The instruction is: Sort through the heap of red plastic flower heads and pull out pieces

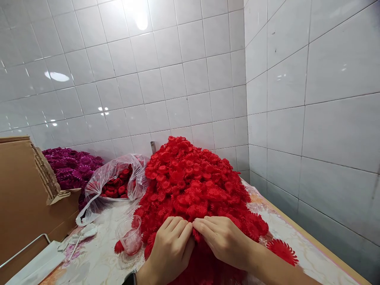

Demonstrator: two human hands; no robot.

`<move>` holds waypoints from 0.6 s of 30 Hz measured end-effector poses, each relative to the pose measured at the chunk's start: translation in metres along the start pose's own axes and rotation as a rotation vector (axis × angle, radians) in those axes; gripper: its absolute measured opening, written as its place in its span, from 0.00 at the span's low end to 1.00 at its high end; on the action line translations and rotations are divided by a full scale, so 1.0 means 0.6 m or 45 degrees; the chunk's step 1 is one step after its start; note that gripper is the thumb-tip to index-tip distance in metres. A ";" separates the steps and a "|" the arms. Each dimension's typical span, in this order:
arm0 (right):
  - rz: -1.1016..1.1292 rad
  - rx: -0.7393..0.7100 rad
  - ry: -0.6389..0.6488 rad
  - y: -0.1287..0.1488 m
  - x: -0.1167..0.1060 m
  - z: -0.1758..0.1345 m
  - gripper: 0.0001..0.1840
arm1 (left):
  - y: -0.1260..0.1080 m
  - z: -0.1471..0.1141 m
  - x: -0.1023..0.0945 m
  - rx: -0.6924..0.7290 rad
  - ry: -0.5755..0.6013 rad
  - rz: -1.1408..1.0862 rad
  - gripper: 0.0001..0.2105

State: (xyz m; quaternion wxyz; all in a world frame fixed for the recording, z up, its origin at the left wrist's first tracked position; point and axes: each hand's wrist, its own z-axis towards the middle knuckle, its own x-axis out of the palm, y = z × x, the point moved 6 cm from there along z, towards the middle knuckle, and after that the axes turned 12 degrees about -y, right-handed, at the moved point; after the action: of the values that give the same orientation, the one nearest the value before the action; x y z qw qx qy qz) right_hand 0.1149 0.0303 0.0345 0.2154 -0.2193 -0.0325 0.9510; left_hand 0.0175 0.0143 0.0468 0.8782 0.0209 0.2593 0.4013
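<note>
A cardboard box [26, 198], purple artificial flowers [71, 164], a clear plastic bag [139, 166], a plastic cup [129, 235]; then left hand [173, 241] and right hand [221, 237], fingers curled, nearly meeting at the red artificial-flower heap [196, 178] on the desk [101, 237]. Whether they pinch one, I cannot tell.

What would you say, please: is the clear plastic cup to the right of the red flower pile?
No, the clear plastic cup sits left of the red flower pile.

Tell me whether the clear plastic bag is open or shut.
Open. The clear plastic bag gapes, its edge spread wide around the dark red flower pieces showing inside.
</note>
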 end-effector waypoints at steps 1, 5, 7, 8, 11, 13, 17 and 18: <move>0.040 0.042 -0.007 -0.002 -0.002 0.001 0.13 | 0.001 0.001 -0.001 -0.008 0.004 0.000 0.10; 0.325 0.566 -0.045 -0.030 -0.009 0.005 0.09 | 0.022 0.004 -0.001 -0.283 0.066 -0.122 0.09; 0.526 0.939 -0.029 -0.048 -0.006 0.003 0.06 | 0.039 0.000 0.004 -0.562 0.131 -0.288 0.08; 0.655 1.103 -0.015 -0.053 -0.003 0.001 0.05 | 0.046 -0.003 0.008 -0.710 0.166 -0.382 0.08; 1.012 1.450 0.037 -0.056 0.009 -0.003 0.09 | 0.058 -0.012 0.019 -1.071 0.237 -0.644 0.11; 1.119 1.579 0.071 -0.055 0.015 -0.007 0.12 | 0.059 -0.016 0.025 -1.212 0.255 -0.805 0.13; 1.217 1.675 0.067 -0.053 0.020 -0.014 0.16 | 0.059 -0.022 0.033 -1.336 0.256 -1.024 0.15; 1.242 1.688 0.056 -0.053 0.021 -0.015 0.17 | 0.059 -0.023 0.035 -1.346 0.260 -1.049 0.14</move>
State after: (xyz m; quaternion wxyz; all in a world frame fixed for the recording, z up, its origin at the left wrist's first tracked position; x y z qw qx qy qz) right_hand 0.1214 0.0638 0.0262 -0.1365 -0.0546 0.6389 0.7551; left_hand -0.0024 0.0509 0.0341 0.8227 -0.5499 0.0966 0.1067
